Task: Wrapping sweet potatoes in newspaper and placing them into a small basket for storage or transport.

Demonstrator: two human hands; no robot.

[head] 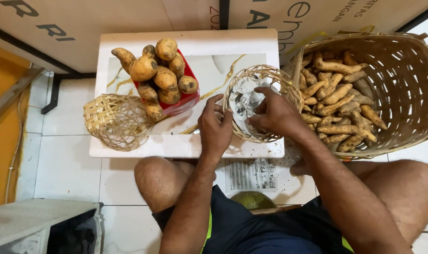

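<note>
- Newspaper lining the small round woven basket is what both hands are on; the basket sits at the right end of the low white table, just beside the big wicker basket of long sweet potatoes.
- Left hand rests on the near-left rim, fingers curled over the edge and pinching paper against it, by the look of it.
- Right hand reaches in from the right, fingertips pressed down on the crumpled sheet inside the bowl.
- Paper looks light, thin and easy to tear, already creased; best worked with flat fingertips, pressed into the weave rather than tugged.
- Basket itself seems light and springy, open-woven; the rim is the firm place to steady it.
- Over to the left, a red tray heaped with rounder potatoes, and another small woven basket hanging over the table's left edge.
- Hidden: the basket's floor under the paper, its near wall behind both hands, and the thumbs' exact grip.
- A printed sheet lies on the floor tiles between the knees; the greenish round thing below it is partly cut off and hard to name.
</note>
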